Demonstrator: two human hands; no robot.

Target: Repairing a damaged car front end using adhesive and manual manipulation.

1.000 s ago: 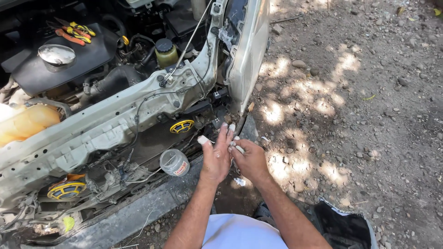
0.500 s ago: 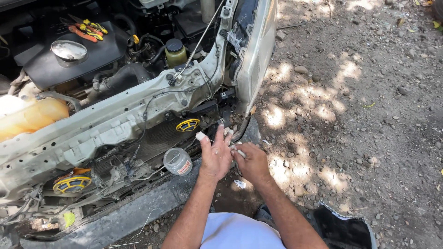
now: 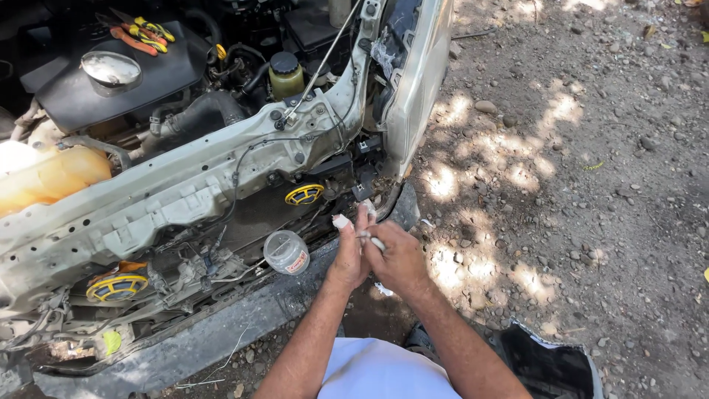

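Head view: both hands meet low at the car's open front corner, just below the headlight (image 3: 417, 81) and beside the yellow horn (image 3: 304, 194). Left hand (image 3: 348, 255) has fingers stretched upward, one fingertip wrapped in something white; it touches a small pale part, probably steadying it. Right hand (image 3: 399, 258) is curled around a thin light-coloured piece (image 3: 371, 239) held between the two hands; too small to tell whether it's wire or a tool. Hands pressed together, likely for fine control in a tight spot. A small clear jar (image 3: 286, 252) sits on the lower crossmember right beside the left wrist, within easy reach. Yellow-and-red pliers (image 3: 144, 31) lie on the black engine cover (image 3: 118, 81), well apart. Gravel ground (image 3: 576, 185) to the right.
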